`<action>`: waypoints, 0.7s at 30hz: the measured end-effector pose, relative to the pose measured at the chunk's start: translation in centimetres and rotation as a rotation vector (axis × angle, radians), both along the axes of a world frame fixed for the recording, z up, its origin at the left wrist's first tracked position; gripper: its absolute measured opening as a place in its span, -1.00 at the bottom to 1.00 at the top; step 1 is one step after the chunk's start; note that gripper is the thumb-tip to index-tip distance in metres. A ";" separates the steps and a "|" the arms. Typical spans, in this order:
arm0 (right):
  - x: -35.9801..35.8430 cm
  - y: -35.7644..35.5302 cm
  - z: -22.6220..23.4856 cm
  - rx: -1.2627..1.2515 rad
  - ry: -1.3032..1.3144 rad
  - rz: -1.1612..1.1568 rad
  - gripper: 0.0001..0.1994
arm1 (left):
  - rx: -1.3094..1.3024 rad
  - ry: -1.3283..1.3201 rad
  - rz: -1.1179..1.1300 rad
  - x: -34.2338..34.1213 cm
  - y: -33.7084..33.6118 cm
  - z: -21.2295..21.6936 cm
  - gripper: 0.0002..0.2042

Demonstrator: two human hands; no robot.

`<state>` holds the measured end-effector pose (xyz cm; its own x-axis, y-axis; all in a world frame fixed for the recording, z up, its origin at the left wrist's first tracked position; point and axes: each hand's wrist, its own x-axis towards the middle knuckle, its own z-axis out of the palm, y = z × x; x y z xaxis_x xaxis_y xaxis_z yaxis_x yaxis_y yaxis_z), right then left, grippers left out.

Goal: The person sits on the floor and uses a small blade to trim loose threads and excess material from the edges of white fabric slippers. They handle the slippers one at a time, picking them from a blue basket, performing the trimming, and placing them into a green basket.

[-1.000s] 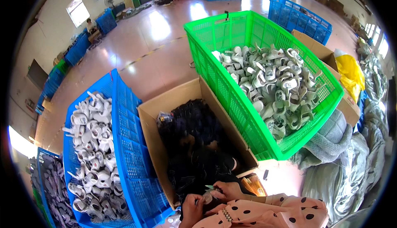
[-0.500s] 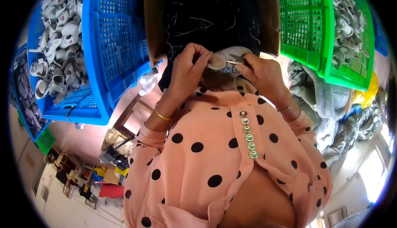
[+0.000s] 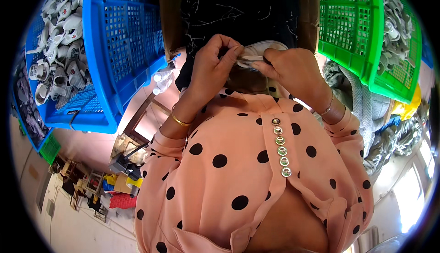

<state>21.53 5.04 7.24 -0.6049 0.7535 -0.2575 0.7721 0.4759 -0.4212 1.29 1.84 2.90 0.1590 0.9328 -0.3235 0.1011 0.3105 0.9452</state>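
Observation:
Over my dark, thread-strewn lap [image 3: 229,3], a small white shoe upper [image 3: 260,47] is held between my two hands. My left hand [image 3: 211,67] pinches its left end between thumb and bent fingers. On its right side my right hand [image 3: 300,72] is closed, with the thumb pressing against the near edge. The pair of thread snips seen in that hand a moment earlier does not show now; the curled fingers may hide it. The upper's printed face is mostly turned out of sight.
On the left a blue plastic crate [image 3: 101,46] holds a heap of white shoe uppers [image 3: 59,35]. A green crate [image 3: 350,28] on the right holds more pale uppers [image 3: 395,30]. Grey cloth bundles [image 3: 373,108] lie below it. Clear bottles [image 3: 162,82] are near the blue crate.
The shoe upper has been turned, and its printed part no longer shows. The snips' blades have gone from sight. Both hands have shifted slightly away from my body.

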 end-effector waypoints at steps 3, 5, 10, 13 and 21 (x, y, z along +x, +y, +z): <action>-0.2 0.1 -0.1 -0.001 -0.018 0.013 -0.52 | 0.005 0.017 -0.013 0.1 0.1 0.3 -0.89; -0.2 0.1 -0.2 -0.004 -0.025 0.016 -0.51 | 0.075 0.033 -0.012 0.1 0.1 0.1 -0.87; -0.6 0.1 -0.2 -0.080 -0.007 0.024 -0.50 | 0.043 -0.037 0.053 0.1 -0.1 -0.1 -0.89; -0.1 -0.7 -1.0 -0.009 0.024 -0.002 -0.51 | 0.003 -0.153 0.186 -0.6 0.4 -0.4 -0.91; 1.9 -2.2 -2.5 -0.077 0.197 -0.073 -0.58 | 0.706 0.827 0.218 -4.7 4.7 1.3 -0.72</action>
<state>23.41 2.79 4.75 -0.5937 0.7797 -0.1988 0.7028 0.3821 -0.6001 -3.40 6.55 4.17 -0.0507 0.9310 0.3614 0.7912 -0.1833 0.5834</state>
